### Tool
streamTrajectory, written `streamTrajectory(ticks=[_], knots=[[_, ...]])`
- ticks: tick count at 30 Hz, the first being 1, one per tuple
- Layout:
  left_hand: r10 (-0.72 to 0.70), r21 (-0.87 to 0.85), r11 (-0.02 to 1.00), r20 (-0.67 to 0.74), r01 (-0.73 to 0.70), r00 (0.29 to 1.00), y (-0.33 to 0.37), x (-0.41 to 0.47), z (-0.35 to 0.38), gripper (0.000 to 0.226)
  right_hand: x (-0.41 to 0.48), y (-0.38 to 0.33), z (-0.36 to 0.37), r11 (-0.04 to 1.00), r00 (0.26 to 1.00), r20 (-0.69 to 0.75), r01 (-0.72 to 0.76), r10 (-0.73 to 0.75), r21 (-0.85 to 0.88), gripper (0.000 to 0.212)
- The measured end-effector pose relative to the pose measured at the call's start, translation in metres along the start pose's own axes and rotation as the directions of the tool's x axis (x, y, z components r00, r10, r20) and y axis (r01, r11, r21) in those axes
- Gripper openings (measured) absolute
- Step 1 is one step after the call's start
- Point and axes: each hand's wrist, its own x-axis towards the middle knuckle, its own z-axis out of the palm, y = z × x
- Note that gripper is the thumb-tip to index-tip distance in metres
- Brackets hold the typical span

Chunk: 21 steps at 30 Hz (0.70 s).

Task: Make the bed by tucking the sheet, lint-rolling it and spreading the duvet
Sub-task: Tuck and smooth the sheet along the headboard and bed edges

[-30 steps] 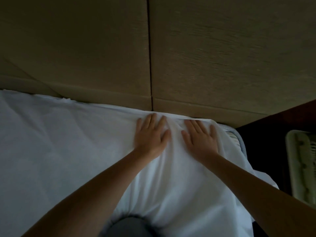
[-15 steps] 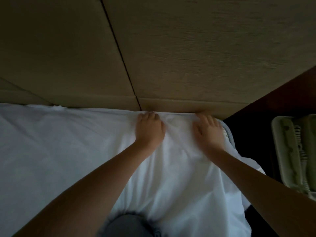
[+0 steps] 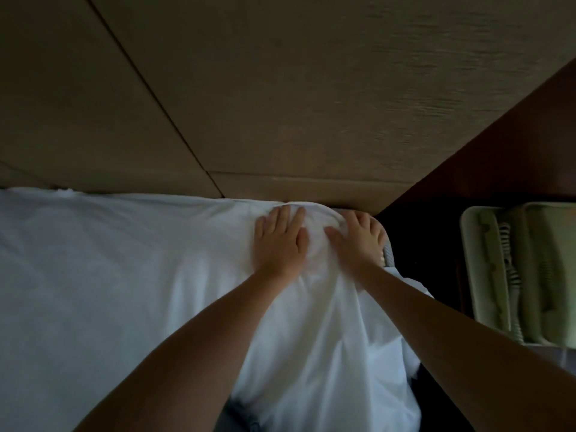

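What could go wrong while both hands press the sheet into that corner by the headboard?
The sheet bunches between the left hand and right hand, so wrinkles may get tucked in. The mattress edge shows bare beside the right hand, so the corner might slip uncovered. Loose sheet hanging near the person could pull the tuck back out.

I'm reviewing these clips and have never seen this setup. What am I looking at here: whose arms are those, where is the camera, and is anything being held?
The one picture comes from a camera worn on a person's head, looking down along their bare arms. There is no machine. The left hand and right hand lie flat, fingers spread, on a white sheet at the bed's corner, against a wooden headboard. They press the sheet rather than grip it; nothing is held. A strip of grey mattress edge shows beside the right hand. At right sits a pale green telephone with a coiled cord.
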Motion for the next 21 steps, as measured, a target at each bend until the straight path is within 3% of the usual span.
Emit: streamTrajectory(ticks=[10,21], knots=[[-0.052,0.076,0.995,-0.073,0.058,0.996,0.010,0.005,-0.005,0.077,0.006,0.013,0.005,0.995,0.998,0.023,0.060,-0.062,0.073,0.038],[-0.118,0.103,0.986,-0.102,0.128,0.988,0.020,0.009,-0.003,0.083,0.014,0.014,0.014,0.996,0.996,0.022,0.087,-0.087,-0.009,0.040]])
